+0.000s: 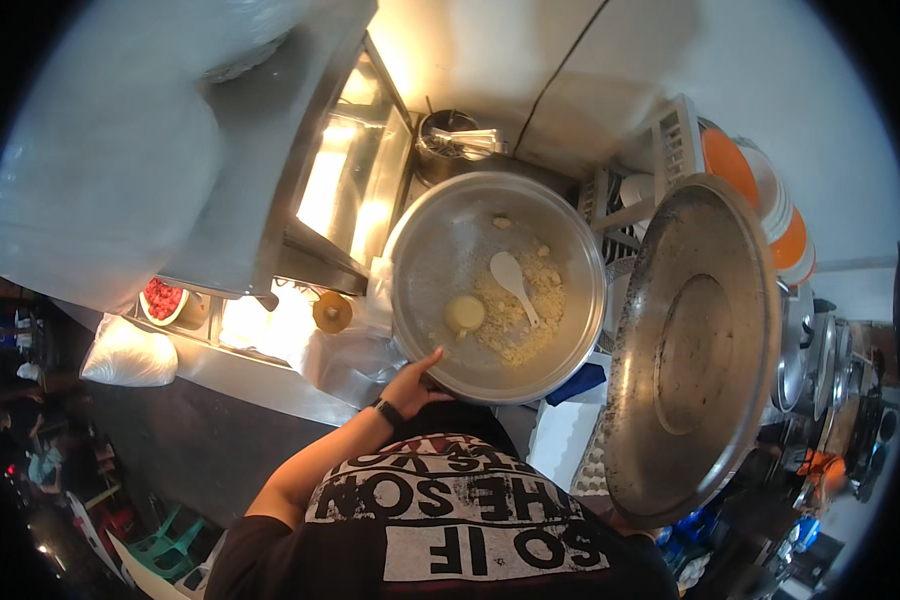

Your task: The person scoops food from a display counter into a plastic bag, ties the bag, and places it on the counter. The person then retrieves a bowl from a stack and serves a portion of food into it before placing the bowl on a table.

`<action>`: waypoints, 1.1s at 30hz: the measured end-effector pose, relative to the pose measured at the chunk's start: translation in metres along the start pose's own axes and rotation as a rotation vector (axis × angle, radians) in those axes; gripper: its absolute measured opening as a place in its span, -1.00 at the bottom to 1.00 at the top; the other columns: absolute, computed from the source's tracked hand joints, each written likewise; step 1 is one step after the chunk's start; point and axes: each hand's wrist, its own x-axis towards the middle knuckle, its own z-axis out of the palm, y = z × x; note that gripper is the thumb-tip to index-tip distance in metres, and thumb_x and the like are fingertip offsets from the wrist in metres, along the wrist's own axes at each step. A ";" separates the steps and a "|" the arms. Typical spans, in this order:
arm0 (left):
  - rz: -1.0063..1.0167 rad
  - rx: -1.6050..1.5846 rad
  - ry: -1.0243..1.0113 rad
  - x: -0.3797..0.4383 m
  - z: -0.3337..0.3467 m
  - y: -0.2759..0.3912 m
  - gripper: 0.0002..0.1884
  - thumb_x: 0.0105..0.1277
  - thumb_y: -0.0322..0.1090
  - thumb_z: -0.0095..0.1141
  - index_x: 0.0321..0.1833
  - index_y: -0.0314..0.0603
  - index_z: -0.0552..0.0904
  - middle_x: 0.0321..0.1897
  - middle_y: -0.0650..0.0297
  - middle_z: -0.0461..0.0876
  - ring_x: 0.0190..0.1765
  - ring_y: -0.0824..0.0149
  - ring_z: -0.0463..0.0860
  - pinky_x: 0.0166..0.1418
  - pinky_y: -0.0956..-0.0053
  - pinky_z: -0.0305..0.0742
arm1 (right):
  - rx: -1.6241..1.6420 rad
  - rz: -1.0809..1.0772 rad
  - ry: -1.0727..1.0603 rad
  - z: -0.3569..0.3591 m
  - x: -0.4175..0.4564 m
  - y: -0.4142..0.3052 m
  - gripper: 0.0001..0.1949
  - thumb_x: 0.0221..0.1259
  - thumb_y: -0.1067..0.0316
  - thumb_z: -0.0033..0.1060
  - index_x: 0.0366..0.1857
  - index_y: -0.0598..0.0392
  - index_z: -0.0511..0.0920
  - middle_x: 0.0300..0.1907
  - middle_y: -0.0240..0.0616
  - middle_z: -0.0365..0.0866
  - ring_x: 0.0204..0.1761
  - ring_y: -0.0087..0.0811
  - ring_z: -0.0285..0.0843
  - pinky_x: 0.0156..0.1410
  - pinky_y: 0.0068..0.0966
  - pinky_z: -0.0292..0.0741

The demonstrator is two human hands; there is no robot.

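A large metal pot (450,225) stands before me with yellowish rice (510,337) in its bottom. On the rice lie a white rice paddle (508,271) and a small pale yellow cup (465,313). My left hand (414,384) grips the pot's near left rim, thumb over the edge, with a dark band on the wrist. To the right, a big round metal lid (697,352) stands tilted up on edge beside the pot. My right hand is hidden behind the lid; only a bit of that arm shows at its lower edge.
A lit glass display case (352,165) is left of the pot. Behind stands a pot of utensils (450,142). At right are a plastic rack (675,142), stacked orange and white bowls (787,236) and egg trays (591,469). A filled plastic bag (130,352) sits on the left counter.
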 end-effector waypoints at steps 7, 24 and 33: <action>0.039 0.011 0.071 0.037 -0.032 -0.009 -0.71 0.15 -0.56 0.02 -0.05 -0.46 0.43 -0.09 0.00 0.53 -0.04 0.06 0.59 0.13 0.13 0.57 | -0.015 -0.078 0.291 -0.094 -0.106 -0.029 -0.74 0.17 0.18 0.23 -0.45 0.20 0.63 -0.64 -0.48 0.47 -0.62 -0.64 0.31 -0.49 -0.62 0.21; -0.093 0.459 -0.061 -0.111 -0.016 -0.021 -0.79 0.08 -0.63 -0.02 -0.18 -0.49 0.46 -0.23 0.03 0.58 -0.16 0.11 0.62 0.07 0.22 0.58 | -0.171 -0.128 1.132 -0.175 -0.507 -0.066 -0.74 0.23 0.19 0.18 -0.41 0.21 0.61 -0.61 -0.48 0.49 -0.59 -0.67 0.34 -0.48 -0.66 0.23; -0.245 0.724 -0.208 -0.086 0.050 -0.137 -0.74 0.05 -0.64 0.01 -0.14 -0.41 0.46 -0.33 0.11 0.58 -0.30 0.16 0.66 -0.23 0.28 0.65 | -0.163 -0.121 1.301 -0.220 -0.584 -0.064 -0.75 0.26 0.20 0.16 -0.39 0.21 0.60 -0.59 -0.48 0.50 -0.57 -0.68 0.36 -0.47 -0.68 0.24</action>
